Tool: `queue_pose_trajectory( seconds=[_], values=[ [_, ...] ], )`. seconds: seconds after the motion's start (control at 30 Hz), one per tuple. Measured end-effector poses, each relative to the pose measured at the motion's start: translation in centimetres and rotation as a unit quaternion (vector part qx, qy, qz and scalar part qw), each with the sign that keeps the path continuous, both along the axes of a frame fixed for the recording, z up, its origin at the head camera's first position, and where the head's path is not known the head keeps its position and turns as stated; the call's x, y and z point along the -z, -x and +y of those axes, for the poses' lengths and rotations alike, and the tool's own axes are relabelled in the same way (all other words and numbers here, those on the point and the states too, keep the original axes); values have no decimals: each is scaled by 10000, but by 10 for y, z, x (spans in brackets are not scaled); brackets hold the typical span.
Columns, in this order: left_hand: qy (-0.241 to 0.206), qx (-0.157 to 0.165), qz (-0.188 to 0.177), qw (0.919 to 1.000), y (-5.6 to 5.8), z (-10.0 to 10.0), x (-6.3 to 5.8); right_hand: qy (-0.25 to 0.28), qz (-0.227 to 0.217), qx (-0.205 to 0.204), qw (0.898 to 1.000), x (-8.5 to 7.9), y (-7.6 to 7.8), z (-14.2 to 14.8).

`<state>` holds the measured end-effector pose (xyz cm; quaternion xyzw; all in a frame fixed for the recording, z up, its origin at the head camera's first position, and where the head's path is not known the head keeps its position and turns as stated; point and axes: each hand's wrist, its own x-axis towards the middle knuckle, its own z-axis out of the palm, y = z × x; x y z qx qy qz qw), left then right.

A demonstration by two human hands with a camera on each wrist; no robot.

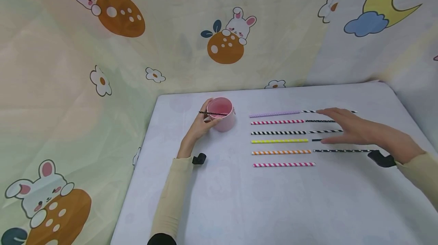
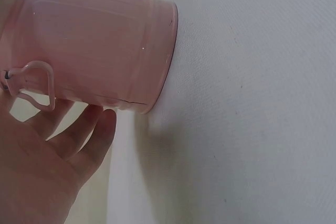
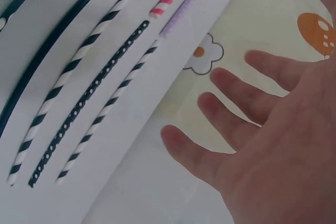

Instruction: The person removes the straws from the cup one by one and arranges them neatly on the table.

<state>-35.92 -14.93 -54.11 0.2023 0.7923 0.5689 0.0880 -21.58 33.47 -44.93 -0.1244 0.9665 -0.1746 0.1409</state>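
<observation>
On the left of the table my left hand [image 1: 202, 125] grips a small pink metal bucket [image 1: 226, 123], fingers and thumb around its sides. The bucket stands upright, with a wire-loop handle mount [image 2: 51, 85] facing the left wrist camera. A dark dotted paper straw [image 1: 213, 113] slants across the bucket's mouth and over its rim beside the hand. To the right, my right hand [image 1: 362, 127] hovers over the right-hand row of dark straws, fingers spread and holding nothing. Under it lie a black-and-white striped straw [image 1: 325, 131], a solid dark straw [image 1: 316, 140] and a dotted straw [image 1: 342, 150].
A left column of straws lies side by side: lavender [image 1: 275, 114], red striped [image 1: 277, 122], black striped [image 1: 278, 133], yellow [image 1: 280, 141], orange striped [image 1: 281, 153] and pink striped [image 1: 284, 164]. The white table [image 1: 219, 207] meets a printed cloth [image 1: 178, 54] behind it.
</observation>
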Motion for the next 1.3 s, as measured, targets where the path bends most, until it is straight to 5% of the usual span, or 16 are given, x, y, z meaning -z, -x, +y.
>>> queue_pose_trajectory(
  seconds=[0.43,0.83,1.3],
  values=[
    [76,-68,-46,9999,-1,-1,-1,700,-76,110,9975,-9,21,-28],
    [29,39,-138,9999,-1,-1,-3,699,123,-771,9945,-26,56,-79],
    [9,-16,-72,10000,0,1,0,297,231,-1332,9904,-47,100,-154]
  ],
)
